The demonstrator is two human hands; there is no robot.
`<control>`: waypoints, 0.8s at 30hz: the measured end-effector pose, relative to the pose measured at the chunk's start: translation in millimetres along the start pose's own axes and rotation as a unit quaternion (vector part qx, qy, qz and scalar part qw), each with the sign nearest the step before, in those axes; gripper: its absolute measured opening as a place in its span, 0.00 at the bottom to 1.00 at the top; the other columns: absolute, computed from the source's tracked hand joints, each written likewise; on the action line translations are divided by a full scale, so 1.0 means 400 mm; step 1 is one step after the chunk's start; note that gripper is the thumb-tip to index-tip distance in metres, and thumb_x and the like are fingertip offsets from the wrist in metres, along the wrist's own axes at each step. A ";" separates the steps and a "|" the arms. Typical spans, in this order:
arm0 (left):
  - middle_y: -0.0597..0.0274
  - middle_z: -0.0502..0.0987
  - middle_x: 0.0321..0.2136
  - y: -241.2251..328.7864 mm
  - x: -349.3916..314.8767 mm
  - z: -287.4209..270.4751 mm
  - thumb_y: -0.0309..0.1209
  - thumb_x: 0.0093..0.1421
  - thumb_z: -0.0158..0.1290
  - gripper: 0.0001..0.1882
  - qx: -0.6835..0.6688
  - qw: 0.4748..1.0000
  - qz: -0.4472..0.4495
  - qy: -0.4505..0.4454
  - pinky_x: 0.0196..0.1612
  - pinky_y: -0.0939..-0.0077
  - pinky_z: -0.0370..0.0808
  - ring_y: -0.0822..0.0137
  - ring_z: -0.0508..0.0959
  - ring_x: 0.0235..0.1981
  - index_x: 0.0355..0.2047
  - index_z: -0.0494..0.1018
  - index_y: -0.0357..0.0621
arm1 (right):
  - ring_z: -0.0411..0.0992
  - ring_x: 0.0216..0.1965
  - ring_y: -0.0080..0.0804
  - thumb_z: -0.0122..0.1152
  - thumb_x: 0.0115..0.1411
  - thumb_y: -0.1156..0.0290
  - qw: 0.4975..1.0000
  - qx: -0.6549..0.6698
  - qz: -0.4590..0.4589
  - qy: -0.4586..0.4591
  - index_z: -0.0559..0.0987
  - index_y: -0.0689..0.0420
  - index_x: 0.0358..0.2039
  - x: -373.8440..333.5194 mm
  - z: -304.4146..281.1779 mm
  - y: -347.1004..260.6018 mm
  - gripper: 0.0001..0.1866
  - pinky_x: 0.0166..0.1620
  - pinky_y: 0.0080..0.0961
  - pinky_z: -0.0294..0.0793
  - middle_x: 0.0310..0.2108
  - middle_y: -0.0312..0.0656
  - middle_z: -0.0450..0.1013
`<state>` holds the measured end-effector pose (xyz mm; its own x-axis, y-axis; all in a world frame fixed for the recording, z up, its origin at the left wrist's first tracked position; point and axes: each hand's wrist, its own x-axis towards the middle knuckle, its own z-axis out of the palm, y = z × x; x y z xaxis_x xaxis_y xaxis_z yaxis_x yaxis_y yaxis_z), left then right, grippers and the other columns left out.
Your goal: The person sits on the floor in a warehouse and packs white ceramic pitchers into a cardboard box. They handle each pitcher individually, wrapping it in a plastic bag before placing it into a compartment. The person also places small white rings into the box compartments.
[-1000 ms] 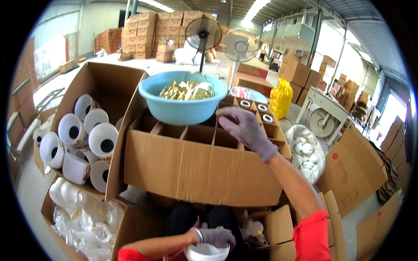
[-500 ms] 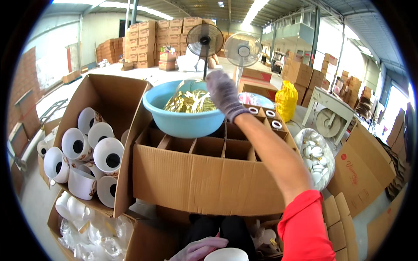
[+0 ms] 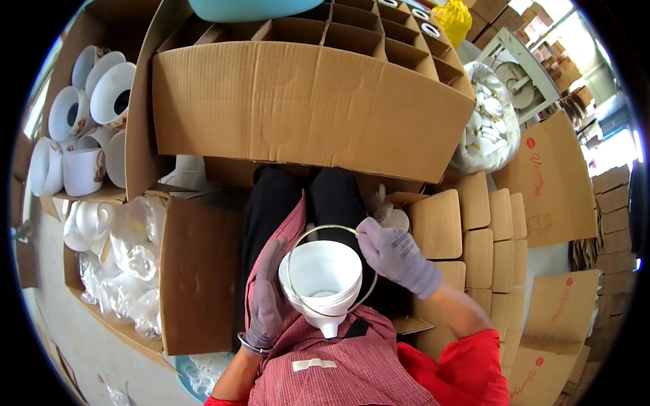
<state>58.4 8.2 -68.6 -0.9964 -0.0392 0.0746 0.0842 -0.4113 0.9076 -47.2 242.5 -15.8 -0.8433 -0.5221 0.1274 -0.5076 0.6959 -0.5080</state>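
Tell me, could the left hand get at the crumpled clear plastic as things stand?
Probably yes: a brown cardboard panel lies between the left hand and the clear plastic, but its box is open on top.

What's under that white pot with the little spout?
The red checked apron shows around its lower side, and black trousers show past its far rim. The white pot hides whatever is straight beneath it, so I can't see that.

Worn are grey gloves [image 3: 401, 256], red sleeves [image 3: 467, 369], black trousers [image 3: 274, 203] and a checked red apron [image 3: 338, 375].
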 end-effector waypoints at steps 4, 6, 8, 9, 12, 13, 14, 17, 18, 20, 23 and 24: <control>0.44 0.55 0.69 0.019 -0.011 0.016 0.48 0.68 0.41 0.39 0.119 0.991 -0.059 0.001 0.70 0.65 0.53 0.55 0.57 0.70 0.70 0.49 0.31 | 0.75 0.25 0.54 0.54 0.65 0.74 0.996 -0.035 0.079 -0.030 0.69 0.58 0.37 -0.017 0.062 0.002 0.04 0.27 0.45 0.71 0.20 0.54 0.71; 0.44 0.57 0.68 0.032 -0.007 0.031 0.40 0.68 0.41 0.35 0.176 0.981 -0.085 0.001 0.70 0.65 0.54 0.55 0.58 0.69 0.69 0.51 0.31 | 0.76 0.23 0.52 0.54 0.65 0.71 0.997 -0.027 0.069 0.004 0.68 0.58 0.35 -0.023 0.081 0.020 0.06 0.24 0.45 0.72 0.18 0.52 0.72; 0.44 0.59 0.67 0.035 -0.009 0.048 0.32 0.67 0.42 0.31 0.185 0.980 -0.074 0.018 0.69 0.65 0.55 0.55 0.61 0.67 0.68 0.54 0.32 | 0.76 0.21 0.51 0.54 0.66 0.69 0.998 -0.010 0.063 0.029 0.68 0.57 0.35 -0.026 0.089 0.029 0.06 0.23 0.44 0.73 0.17 0.50 0.73; 0.44 0.59 0.67 0.028 -0.013 0.047 0.32 0.67 0.41 0.30 0.176 0.983 -0.058 0.021 0.69 0.64 0.56 0.54 0.61 0.67 0.68 0.54 0.32 | 0.76 0.22 0.51 0.53 0.66 0.69 0.997 0.005 0.065 0.039 0.68 0.57 0.35 -0.030 0.091 0.031 0.06 0.23 0.44 0.73 0.18 0.50 0.73; 0.43 0.60 0.66 -0.014 -0.041 0.037 0.32 0.68 0.40 0.28 0.175 0.983 -0.024 0.045 0.69 0.64 0.56 0.53 0.62 0.67 0.66 0.57 0.32 | 0.76 0.26 0.52 0.54 0.66 0.73 0.993 0.061 0.081 0.052 0.72 0.58 0.37 -0.049 0.095 0.023 0.03 0.27 0.41 0.73 0.24 0.51 0.74; 0.43 0.60 0.66 -0.027 -0.055 0.042 0.32 0.69 0.38 0.27 0.195 0.979 -0.019 0.063 0.69 0.64 0.56 0.52 0.62 0.67 0.65 0.58 0.31 | 0.76 0.28 0.53 0.54 0.65 0.75 0.991 0.082 0.087 0.054 0.73 0.58 0.38 -0.056 0.096 0.017 0.02 0.29 0.40 0.73 0.27 0.52 0.74; 0.43 0.61 0.66 -0.040 -0.070 0.050 0.32 0.70 0.37 0.26 0.214 0.973 -0.013 0.080 0.69 0.64 0.56 0.52 0.62 0.67 0.65 0.59 0.31 | 0.77 0.29 0.52 0.54 0.66 0.75 0.989 0.096 0.097 0.056 0.74 0.58 0.40 -0.063 0.098 0.012 0.04 0.30 0.40 0.73 0.28 0.52 0.75; 0.42 0.62 0.65 -0.060 -0.097 0.070 0.33 0.72 0.34 0.24 0.271 0.954 0.009 0.128 0.69 0.63 0.56 0.51 0.62 0.67 0.63 0.61 0.30 | 0.78 0.33 0.50 0.53 0.66 0.75 0.983 0.123 0.109 0.079 0.76 0.58 0.46 -0.084 0.109 0.000 0.09 0.35 0.39 0.74 0.33 0.51 0.77; 0.42 0.62 0.64 -0.056 -0.100 0.072 0.33 0.72 0.34 0.24 0.283 0.950 0.006 0.131 0.68 0.63 0.57 0.51 0.63 0.66 0.62 0.61 0.30 | 0.78 0.35 0.49 0.53 0.66 0.75 0.982 0.123 0.103 0.097 0.76 0.58 0.48 -0.095 0.116 -0.006 0.11 0.36 0.39 0.75 0.34 0.51 0.77; 0.41 0.64 0.63 -0.046 -0.107 0.082 0.32 0.73 0.33 0.23 0.302 0.944 -0.002 0.137 0.68 0.62 0.58 0.50 0.64 0.65 0.62 0.62 0.30 | 0.77 0.38 0.50 0.51 0.66 0.73 0.981 0.134 0.104 0.093 0.75 0.57 0.56 -0.112 0.111 -0.013 0.18 0.43 0.37 0.75 0.37 0.48 0.77; 0.41 0.68 0.59 -0.031 -0.114 0.070 0.31 0.71 0.35 0.22 0.343 0.932 0.014 0.114 0.65 0.63 0.62 0.50 0.68 0.61 0.59 0.65 0.29 | 0.75 0.37 0.50 0.52 0.68 0.69 0.986 0.089 0.130 0.049 0.74 0.54 0.57 -0.135 0.069 -0.042 0.18 0.41 0.36 0.77 0.39 0.51 0.74; 0.42 0.68 0.58 -0.008 -0.118 0.067 0.30 0.70 0.36 0.22 0.353 0.930 0.018 0.099 0.64 0.63 0.63 0.50 0.69 0.60 0.58 0.66 0.29 | 0.72 0.42 0.48 0.49 0.69 0.68 0.989 0.096 0.075 0.082 0.73 0.56 0.59 -0.146 0.066 -0.039 0.20 0.47 0.35 0.74 0.47 0.52 0.69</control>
<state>105.1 35.8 -63.7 -0.9670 -0.2363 0.0957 0.0233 0.2920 0.9561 14.6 249.3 -37.8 -0.9317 -0.3225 0.1672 -0.3455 0.6446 -0.6820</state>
